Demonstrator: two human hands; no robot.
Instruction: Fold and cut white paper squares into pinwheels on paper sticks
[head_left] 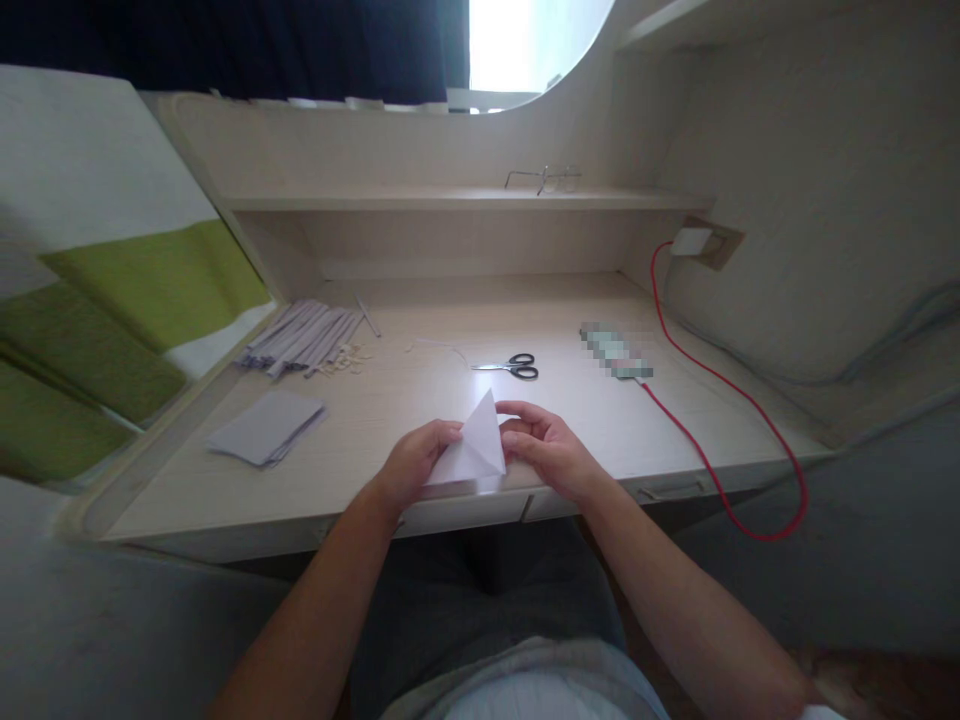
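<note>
Between my hands, over the desk's front edge, is a folded sheet of white paper (474,445) with a pointed top corner and a visible crease. My left hand (418,455) grips its left side, thumb on top of the sheet. At the right edge, my right hand (546,445) has its thumb and fingers curled on the paper, its index finger reaching toward the upper right side. The fingers beneath the paper are hidden. Just beyond the paper lies a pair of scissors (510,367) with black handles, blades pointing left.
A stack of paper sheets (266,428) lies at the left, with a pile of rolled paper sticks (304,335) behind it and small pale bands (349,358) alongside. At right, a blurred phone (616,352) joins a red cable (739,385). Glasses (555,180) rest on the shelf.
</note>
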